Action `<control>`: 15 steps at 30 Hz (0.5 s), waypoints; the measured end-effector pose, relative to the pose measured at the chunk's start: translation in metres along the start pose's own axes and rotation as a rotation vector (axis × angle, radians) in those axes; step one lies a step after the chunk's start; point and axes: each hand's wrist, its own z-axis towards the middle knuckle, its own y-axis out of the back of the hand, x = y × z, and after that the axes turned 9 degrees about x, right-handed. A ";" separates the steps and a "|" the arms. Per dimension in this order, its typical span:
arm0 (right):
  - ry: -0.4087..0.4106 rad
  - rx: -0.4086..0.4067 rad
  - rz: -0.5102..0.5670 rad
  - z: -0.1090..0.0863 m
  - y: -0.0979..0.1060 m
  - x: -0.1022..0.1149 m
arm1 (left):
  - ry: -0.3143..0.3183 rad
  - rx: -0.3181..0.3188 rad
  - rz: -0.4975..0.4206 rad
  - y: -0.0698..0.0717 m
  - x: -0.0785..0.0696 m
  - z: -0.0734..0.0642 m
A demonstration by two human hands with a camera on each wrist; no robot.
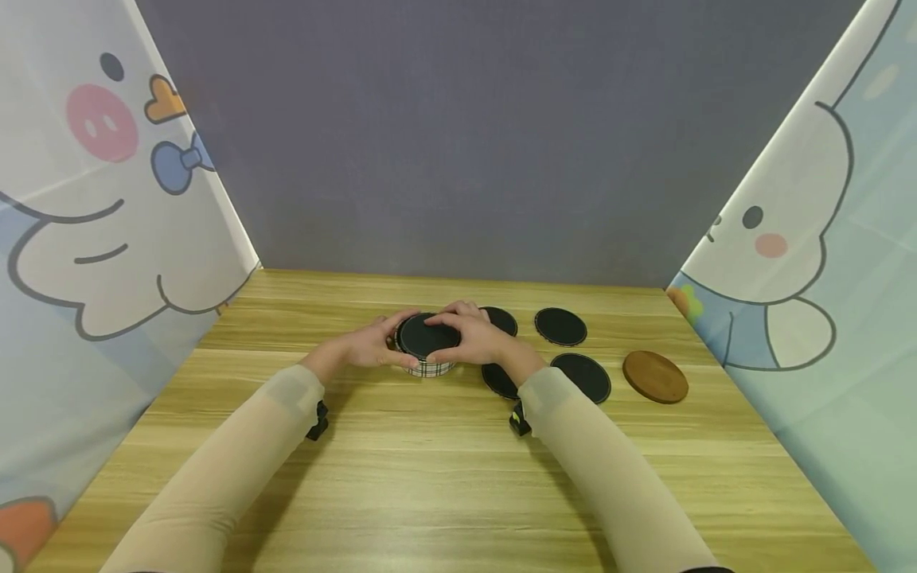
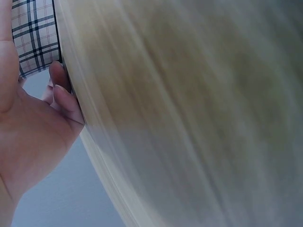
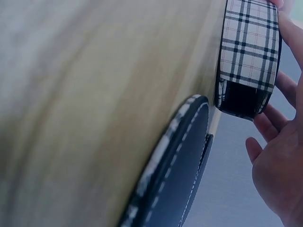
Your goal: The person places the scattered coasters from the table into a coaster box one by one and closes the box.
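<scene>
A round coaster holder [image 1: 430,370] with a plaid side stands on the table, with a black coaster [image 1: 428,337] at its top. My left hand [image 1: 374,344] grips it from the left, thumb along the near side and fingers round the far side. From the right, my right hand [image 1: 476,338] holds it with the thumb at the near edge and the index finger over the top. In the right wrist view, the plaid wall [image 3: 249,45] has a dark gap on the side facing that camera. The left wrist view shows only part of the plaid wall [image 2: 35,35] beyond the thumb.
Several black round coasters [image 1: 561,327] with stitched edges lie flat to the right of the holder, some partly behind my right hand and wrist. Farther right lies a brown wooden disc [image 1: 655,376]. A grey panel [image 1: 458,143] rises behind the wooden table [image 1: 423,477]; printed cloths flank it.
</scene>
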 end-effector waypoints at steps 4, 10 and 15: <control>0.002 -0.006 -0.015 0.000 -0.001 -0.001 | 0.000 -0.003 0.005 0.000 -0.001 -0.001; 0.005 -0.004 -0.022 0.000 -0.002 -0.002 | -0.007 -0.003 0.012 0.000 -0.001 -0.001; 0.004 0.000 -0.021 0.000 -0.002 -0.002 | -0.010 -0.001 0.012 0.000 -0.001 -0.001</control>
